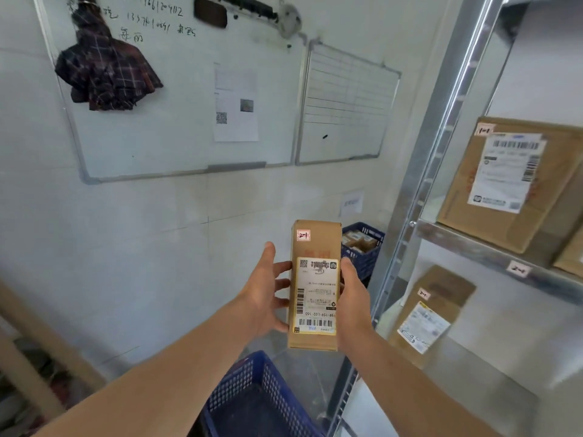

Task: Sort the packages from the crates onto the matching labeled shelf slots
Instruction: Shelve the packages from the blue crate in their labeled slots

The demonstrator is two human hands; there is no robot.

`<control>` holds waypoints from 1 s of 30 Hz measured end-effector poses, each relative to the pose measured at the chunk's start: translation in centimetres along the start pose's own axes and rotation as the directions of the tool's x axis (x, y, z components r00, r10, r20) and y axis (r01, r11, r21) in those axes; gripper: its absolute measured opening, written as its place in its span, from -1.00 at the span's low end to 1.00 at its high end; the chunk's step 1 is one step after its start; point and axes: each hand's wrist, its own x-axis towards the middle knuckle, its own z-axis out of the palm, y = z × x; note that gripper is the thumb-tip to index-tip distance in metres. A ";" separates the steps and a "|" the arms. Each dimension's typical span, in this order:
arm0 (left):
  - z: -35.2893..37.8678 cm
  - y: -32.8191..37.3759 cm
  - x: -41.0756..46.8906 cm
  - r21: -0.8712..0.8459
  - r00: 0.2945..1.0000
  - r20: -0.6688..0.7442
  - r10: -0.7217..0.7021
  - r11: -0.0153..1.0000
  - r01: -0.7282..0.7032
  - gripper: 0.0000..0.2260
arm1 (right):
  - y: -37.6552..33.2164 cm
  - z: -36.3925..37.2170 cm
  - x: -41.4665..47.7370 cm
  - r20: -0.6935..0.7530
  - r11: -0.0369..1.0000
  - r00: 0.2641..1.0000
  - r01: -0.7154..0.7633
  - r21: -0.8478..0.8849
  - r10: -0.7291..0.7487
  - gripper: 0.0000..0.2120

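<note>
Package [315, 247], tall brown cardboard tagged 2-1, grasped at its sides by left grip [268, 291] and right grip [353, 298].

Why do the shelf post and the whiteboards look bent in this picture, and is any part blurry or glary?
Head view: the wide-angle lens bows the shelf post and the whiteboard edges; the held package is sharp, its label readable; the shelf boxes at right are smeared; a glare streak runs down the post; the light is soft, with no hard shadows.
</note>
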 end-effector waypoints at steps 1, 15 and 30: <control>0.5 0.1 -0.3 0.009 1.000 0.020 0.003 1.000 -0.003 -0.35 | -0.5 -0.5 -0.3 -0.024 1.000 1.000 0.004 0.000 -0.004 -0.48; 10.5 1.8 -5.7 0.112 0.969 0.238 0.071 0.989 -0.100 -0.33 | -8.2 -9.3 -4.9 -0.188 0.996 0.978 0.090 -0.019 -0.092 -0.54; 19.1 2.0 -9.0 0.163 0.944 0.298 0.140 0.967 -0.194 -0.40 | -13.5 -17.0 -7.5 -0.221 0.985 0.962 0.171 0.018 -0.163 -0.47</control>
